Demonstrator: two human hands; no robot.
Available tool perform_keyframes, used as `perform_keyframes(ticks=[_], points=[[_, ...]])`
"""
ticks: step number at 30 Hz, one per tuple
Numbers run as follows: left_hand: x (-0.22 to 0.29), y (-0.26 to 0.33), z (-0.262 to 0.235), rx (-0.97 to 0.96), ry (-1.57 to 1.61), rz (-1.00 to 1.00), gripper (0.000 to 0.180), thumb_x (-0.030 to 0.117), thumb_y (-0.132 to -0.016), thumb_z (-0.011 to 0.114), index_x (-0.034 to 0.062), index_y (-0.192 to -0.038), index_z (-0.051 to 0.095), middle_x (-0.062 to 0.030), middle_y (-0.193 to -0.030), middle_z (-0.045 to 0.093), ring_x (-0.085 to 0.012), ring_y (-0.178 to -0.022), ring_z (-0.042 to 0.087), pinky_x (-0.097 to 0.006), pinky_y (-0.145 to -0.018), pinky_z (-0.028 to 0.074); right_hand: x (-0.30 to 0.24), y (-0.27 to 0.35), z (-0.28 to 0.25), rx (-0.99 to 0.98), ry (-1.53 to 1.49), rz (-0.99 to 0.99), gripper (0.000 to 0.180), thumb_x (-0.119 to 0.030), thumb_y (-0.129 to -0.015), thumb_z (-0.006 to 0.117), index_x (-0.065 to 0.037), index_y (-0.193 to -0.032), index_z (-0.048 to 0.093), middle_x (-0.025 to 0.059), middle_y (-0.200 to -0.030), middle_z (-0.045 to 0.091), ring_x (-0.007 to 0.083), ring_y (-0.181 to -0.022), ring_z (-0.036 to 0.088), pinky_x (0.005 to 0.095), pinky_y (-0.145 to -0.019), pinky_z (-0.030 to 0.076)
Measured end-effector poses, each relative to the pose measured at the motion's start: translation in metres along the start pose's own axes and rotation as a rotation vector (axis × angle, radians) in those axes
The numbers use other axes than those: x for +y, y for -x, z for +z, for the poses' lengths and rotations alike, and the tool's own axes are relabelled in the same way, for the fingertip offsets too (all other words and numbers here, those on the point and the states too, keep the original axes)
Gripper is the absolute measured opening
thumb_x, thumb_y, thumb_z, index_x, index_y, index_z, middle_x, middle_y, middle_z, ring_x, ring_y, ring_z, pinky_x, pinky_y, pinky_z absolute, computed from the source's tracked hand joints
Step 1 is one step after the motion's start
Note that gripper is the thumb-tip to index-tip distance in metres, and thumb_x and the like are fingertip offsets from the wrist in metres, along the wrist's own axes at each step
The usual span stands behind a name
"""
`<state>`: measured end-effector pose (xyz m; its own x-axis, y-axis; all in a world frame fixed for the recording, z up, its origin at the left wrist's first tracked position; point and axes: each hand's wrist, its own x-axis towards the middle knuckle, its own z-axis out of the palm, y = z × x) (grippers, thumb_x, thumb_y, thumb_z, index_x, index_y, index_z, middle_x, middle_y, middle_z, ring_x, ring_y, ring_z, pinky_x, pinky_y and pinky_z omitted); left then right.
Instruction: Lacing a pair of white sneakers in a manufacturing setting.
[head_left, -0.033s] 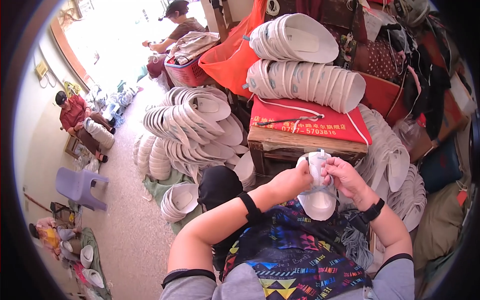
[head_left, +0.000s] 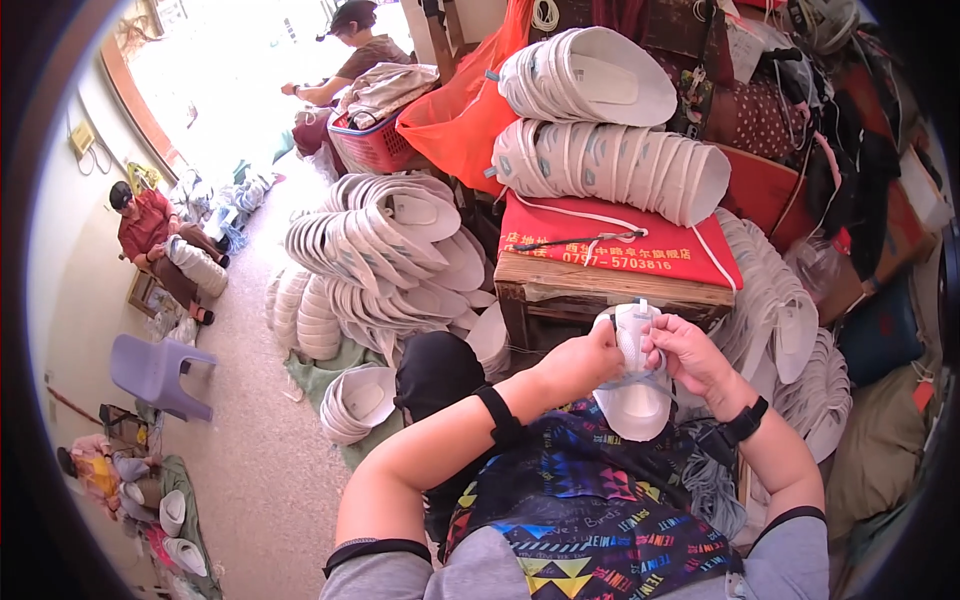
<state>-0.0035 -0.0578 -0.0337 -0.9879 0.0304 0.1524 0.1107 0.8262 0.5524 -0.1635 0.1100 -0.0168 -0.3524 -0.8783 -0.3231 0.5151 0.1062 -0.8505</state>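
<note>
A white shoe upper [head_left: 634, 412] lies over my lap, its tabbed end against the wooden table's near edge. A pale blue-grey shoelace [head_left: 640, 379] crosses its middle, just below my hands. At the upper's left edge, my left hand [head_left: 594, 353] is closed with thumb and forefinger pressed to it. Opposite, my right hand [head_left: 686, 354] has thumb and forefinger pinched at the right edge, seemingly on the lace, the other fingers curled; the exact grip is partly hidden. More loose grey-blue laces [head_left: 714, 490] hang by my right thigh.
Nested white uppers [head_left: 610, 170] lie on the wooden table [head_left: 600, 293] over a red bag [head_left: 620, 235]. More stacks [head_left: 375, 265] rise left of it and others [head_left: 770, 300] at right. A lilac chair [head_left: 160, 370] stands left; several people sit farther off.
</note>
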Motion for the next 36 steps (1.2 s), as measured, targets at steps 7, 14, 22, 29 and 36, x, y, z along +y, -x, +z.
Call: perform_keyframes(ticks=[7, 14, 22, 29, 36], points=[[0.012, -0.011, 0.013, 0.221, 0.148, -0.104, 0.016, 0.017, -0.082, 0.067, 0.0017, -0.077, 0.066, -0.0149, -0.092, 0.052, -0.0331, -0.081, 0.060, -0.041, -0.073, 0.052, 0.001, -0.002, 0.008, 0.026, -0.011, -0.003, 0.014, -0.012, -0.097, 0.055, -0.004, -0.109, 0.056, 0.0036, -0.085, 0.063, 0.0109, -0.064, 0.061, 0.0262, -0.066, 0.053], [0.035, -0.028, -0.002, 0.385, 0.923, -0.150, 0.017, 0.016, -0.095, 0.059, 0.0024, -0.093, 0.069, -0.0007, -0.094, 0.048, -0.0112, -0.085, 0.051, -0.028, -0.073, 0.044, -0.008, 0.016, -0.003, 0.052, -0.146, 0.025, 0.012, -0.012, -0.098, 0.055, -0.005, -0.107, 0.057, 0.0000, -0.079, 0.060, 0.0015, -0.049, 0.040, 0.0175, -0.047, 0.033], [0.041, -0.027, -0.023, 0.469, 1.251, -0.318, 0.015, 0.014, -0.097, 0.059, 0.0005, -0.102, 0.062, -0.0026, -0.083, 0.065, -0.0087, -0.068, 0.062, -0.020, -0.063, 0.050, -0.044, 0.033, 0.044, 0.029, -0.043, -0.195, 0.012, -0.016, -0.096, 0.060, -0.005, -0.102, 0.061, -0.0042, -0.077, 0.056, -0.0002, -0.051, 0.038, 0.0167, -0.046, 0.030], [0.041, -0.035, -0.001, 0.515, 1.297, -0.340, 0.010, 0.005, -0.093, 0.061, 0.0020, -0.103, 0.061, -0.0020, -0.086, 0.064, -0.0077, -0.076, 0.061, -0.021, -0.069, 0.048, -0.011, 0.017, 0.044, 0.234, 0.340, -0.428, 0.018, -0.009, -0.092, 0.064, 0.001, -0.106, 0.063, 0.0026, -0.088, 0.065, 0.0087, -0.074, 0.059, 0.0249, -0.068, 0.051], [0.049, -0.027, -0.017, 0.508, 1.283, -0.434, 0.031, 0.004, -0.093, 0.058, -0.0017, -0.122, 0.049, -0.0082, -0.094, 0.066, -0.0126, -0.081, 0.064, -0.024, -0.072, 0.050, -0.004, 0.014, 0.045, 0.326, 0.589, -0.575, 0.012, -0.007, -0.087, 0.064, -0.001, -0.097, 0.067, 0.0066, -0.084, 0.062, 0.0129, -0.074, 0.060, 0.0281, -0.069, 0.050]])
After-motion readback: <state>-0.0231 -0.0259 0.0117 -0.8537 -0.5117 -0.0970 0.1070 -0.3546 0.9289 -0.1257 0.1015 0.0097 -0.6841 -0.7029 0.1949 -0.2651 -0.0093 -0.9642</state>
